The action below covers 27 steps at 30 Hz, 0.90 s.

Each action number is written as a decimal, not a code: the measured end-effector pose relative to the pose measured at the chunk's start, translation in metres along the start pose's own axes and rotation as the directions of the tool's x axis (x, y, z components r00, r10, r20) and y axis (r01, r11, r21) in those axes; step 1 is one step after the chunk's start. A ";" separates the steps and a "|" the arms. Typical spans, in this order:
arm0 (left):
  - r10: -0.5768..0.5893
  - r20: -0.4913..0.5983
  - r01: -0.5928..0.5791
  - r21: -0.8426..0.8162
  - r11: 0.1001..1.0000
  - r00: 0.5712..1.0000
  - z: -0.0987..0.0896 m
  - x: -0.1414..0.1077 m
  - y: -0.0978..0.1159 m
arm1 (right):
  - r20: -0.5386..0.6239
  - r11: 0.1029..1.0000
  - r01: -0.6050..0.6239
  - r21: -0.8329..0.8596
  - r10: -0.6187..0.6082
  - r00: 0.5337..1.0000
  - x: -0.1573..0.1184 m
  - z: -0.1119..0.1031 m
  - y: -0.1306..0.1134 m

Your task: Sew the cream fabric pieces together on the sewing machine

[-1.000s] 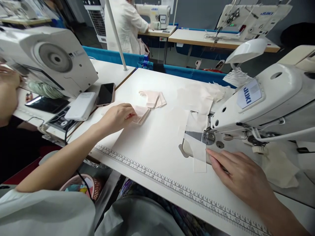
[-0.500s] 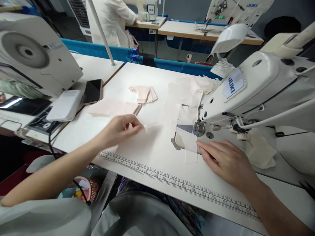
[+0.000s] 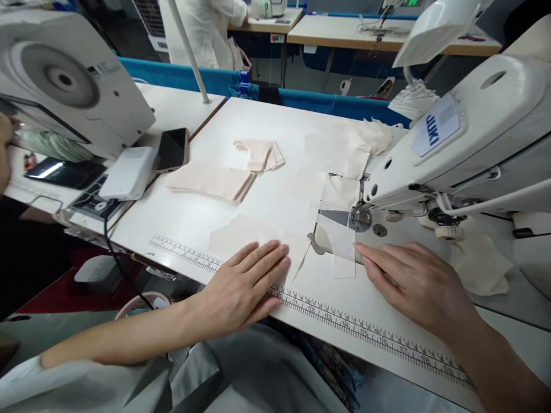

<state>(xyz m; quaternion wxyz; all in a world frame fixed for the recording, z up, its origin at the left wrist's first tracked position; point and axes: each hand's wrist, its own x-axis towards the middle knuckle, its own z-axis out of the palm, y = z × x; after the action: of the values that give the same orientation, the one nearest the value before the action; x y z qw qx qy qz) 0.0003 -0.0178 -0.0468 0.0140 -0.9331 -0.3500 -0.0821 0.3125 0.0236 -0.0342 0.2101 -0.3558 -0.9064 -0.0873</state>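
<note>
My left hand [image 3: 252,281] lies flat, fingers stretched, on a thin pale fabric piece [image 3: 232,229] near the table's front edge. One side of that piece lifts slightly toward the sewing machine [image 3: 456,137]. My right hand [image 3: 413,278] rests right of the presser foot [image 3: 359,217], its index fingertip touching the edge of a sheer, see-through strip [image 3: 344,252]. Thumb and index finger stand a little apart, and the other fingers are bent. The strip reaches back toward the foot; its exact layering there I cannot tell. More pale fabric [image 3: 355,158] lies behind the foot.
Stacked pale pieces [image 3: 210,180] and smaller cut pieces [image 3: 260,154] lie to the left. Beyond them are a phone [image 3: 172,149], a white box-shaped device [image 3: 129,172] and another machine [image 3: 73,86]. A ruler scale [image 3: 336,315] runs along the front edge. A person [image 3: 198,34] works behind.
My left hand came down and right from above the table, opening from a pinch to lie flat on a pale piece. My right hand kept its pose. The whole view shifted slightly.
</note>
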 end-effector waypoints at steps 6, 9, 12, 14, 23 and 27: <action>0.012 -0.017 -0.013 -0.051 0.999 1.000 -0.001 0.000 0.000 | -0.003 0.999 0.025 0.025 -0.025 1.000 0.000 0.000 0.000; 0.009 -0.028 -0.011 -0.059 0.998 1.000 -0.001 -0.002 0.000 | 0.002 0.999 0.014 0.033 -0.014 1.000 0.000 -0.001 -0.001; 0.028 -0.020 -0.030 -0.077 0.997 0.999 -0.001 -0.003 -0.001 | 0.007 0.999 0.008 0.034 -0.008 1.000 0.000 -0.001 -0.002; 0.069 -0.019 -0.071 -0.091 0.993 0.997 -0.002 -0.005 -0.003 | 0.005 0.999 0.008 0.035 -0.008 1.000 0.001 -0.001 -0.003; 0.192 -0.214 -0.246 -0.266 0.932 0.958 0.007 -0.031 -0.012 | 0.220 0.813 -0.168 0.557 0.051 0.974 0.012 -0.026 -0.034; 0.101 -0.181 -0.185 -0.546 0.817 0.978 -0.006 -0.011 -0.013 | 0.360 0.572 -0.239 0.785 -0.106 0.927 0.011 -0.033 -0.053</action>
<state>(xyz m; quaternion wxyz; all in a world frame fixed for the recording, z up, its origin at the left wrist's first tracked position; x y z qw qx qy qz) -0.0171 -0.0156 -0.0427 -0.2288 -0.9113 -0.2375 -0.2466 0.2797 -0.0185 -0.0005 0.1797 -0.2624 -0.8516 0.4166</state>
